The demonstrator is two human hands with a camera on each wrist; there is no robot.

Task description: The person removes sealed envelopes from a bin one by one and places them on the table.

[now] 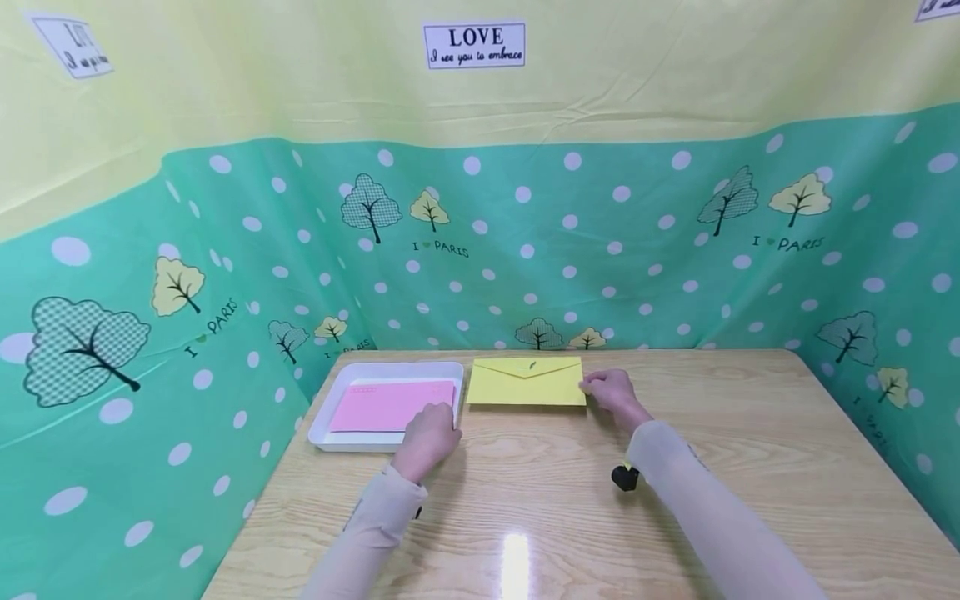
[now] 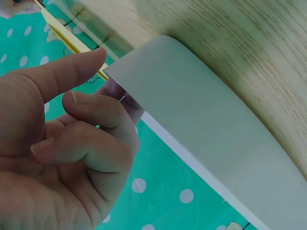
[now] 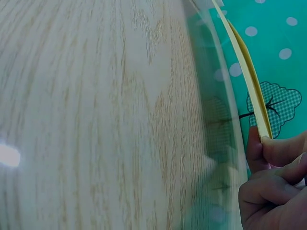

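A yellow envelope [image 1: 525, 387], its pointed flap facing me, is slightly tilted at the back of the table. My right hand [image 1: 611, 392] pinches its right edge between thumb and fingers; the right wrist view shows the envelope [image 3: 252, 81] edge-on. To the left, a white tray [image 1: 321, 437] bears a pink envelope [image 1: 386, 404]. My left hand [image 1: 431, 433] is at the tray's right side. Seen from the left wrist, fingers reach over the rim of the tray [image 2: 201, 120] with the thumb close to its corner, while other fingers curl into the palm. The rim hides those fingertips.
All this stands on a wooden table [image 1: 540, 483] with a bright reflection near its front. A green dotted curtain [image 1: 525, 250] hangs close behind the table and along both sides. A small black object [image 1: 625, 477] shows under my right forearm.
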